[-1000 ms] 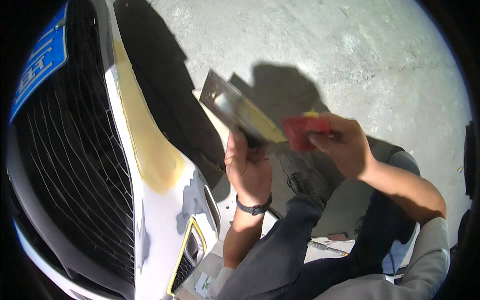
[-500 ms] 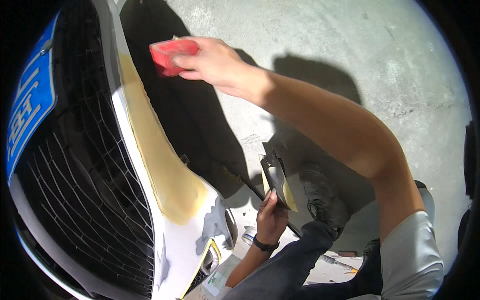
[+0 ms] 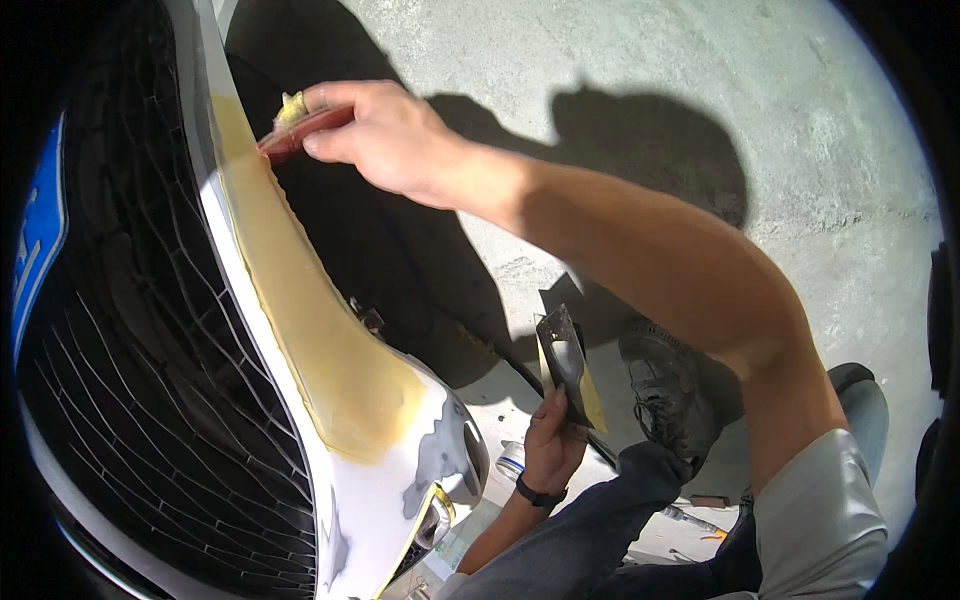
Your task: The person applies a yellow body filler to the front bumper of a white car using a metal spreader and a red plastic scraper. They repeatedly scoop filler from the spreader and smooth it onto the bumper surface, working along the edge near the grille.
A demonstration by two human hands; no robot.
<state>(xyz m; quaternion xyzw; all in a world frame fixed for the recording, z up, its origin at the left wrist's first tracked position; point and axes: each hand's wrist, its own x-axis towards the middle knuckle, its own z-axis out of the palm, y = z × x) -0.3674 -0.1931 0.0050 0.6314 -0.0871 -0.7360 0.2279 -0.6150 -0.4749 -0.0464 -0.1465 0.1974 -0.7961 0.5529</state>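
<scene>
My right hand (image 3: 385, 135) grips a red spreader (image 3: 305, 130), seen nearly edge-on. A lump of yellow putty (image 3: 291, 107) clings to its upper side. The spreader's tip meets, or is very close to, the outer edge of the smooth yellow putty coat (image 3: 300, 300) on a car bumper (image 3: 385, 490). Lower down, my left hand (image 3: 555, 440) holds a dark scraper (image 3: 570, 365) upright with its fingers wrapped round it. Pale yellow material shows behind that scraper; I cannot make out what it is.
The black grille (image 3: 150, 330) and a blue plate (image 3: 40, 250) fill the left. Beyond the bumper lies concrete floor (image 3: 800, 150). A shoe (image 3: 670, 390) stands right of the scraper. A small round can (image 3: 511, 459) and an orange-tipped tool (image 3: 695, 522) are near the bottom.
My right hand has moved left to the bumper and turned the red spreader from face-on to edge-on. In the picture, my left hand and scraper sit slightly further right.
</scene>
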